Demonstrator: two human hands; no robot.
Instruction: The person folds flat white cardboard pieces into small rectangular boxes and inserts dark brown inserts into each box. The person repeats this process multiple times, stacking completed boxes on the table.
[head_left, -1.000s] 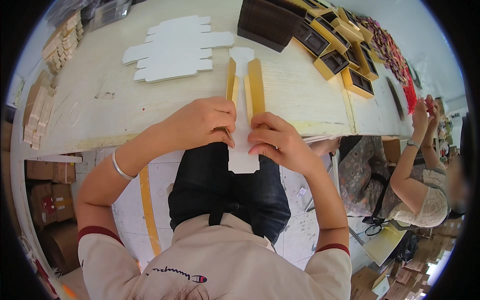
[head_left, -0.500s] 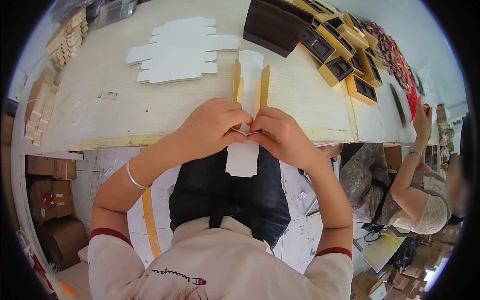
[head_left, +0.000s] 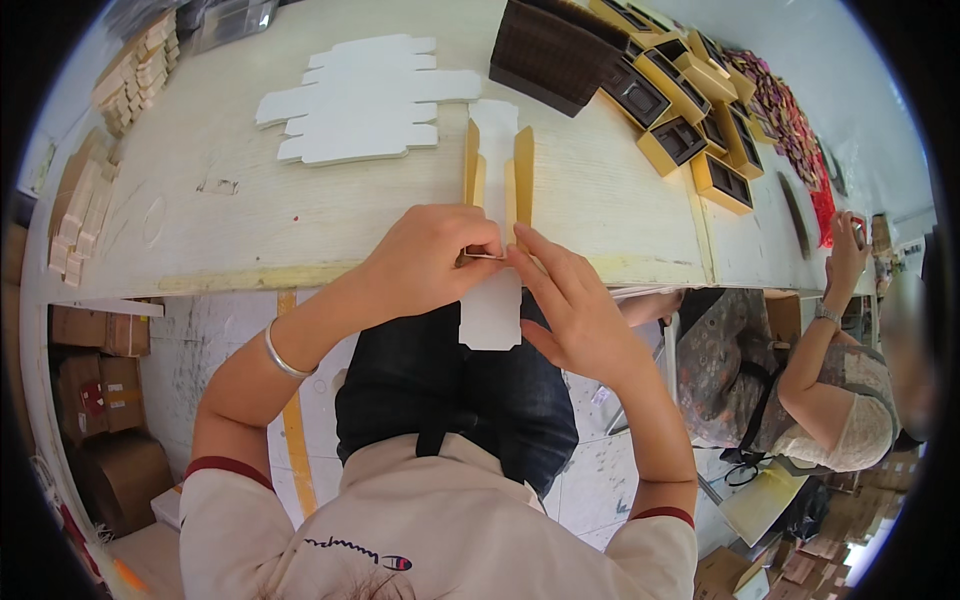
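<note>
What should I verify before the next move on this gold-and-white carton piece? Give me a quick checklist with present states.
1. Left hand has a grip: ok, fingers and thumb pinch a flap.
2. Right hand has a grip: not ok, its thumb stands apart from the fingers, whose tips are at the flap area.
3. Gold side walls raised: ok, both stand up beyond the hands.
4. Carton piece fully on the table: not ok, its near end extends past the edge.
5. Piece apart from the stack of white blanks: cannot tell, their edges meet closely in this view.
6. Crease under the left fingers even: cannot tell, hidden.
</note>
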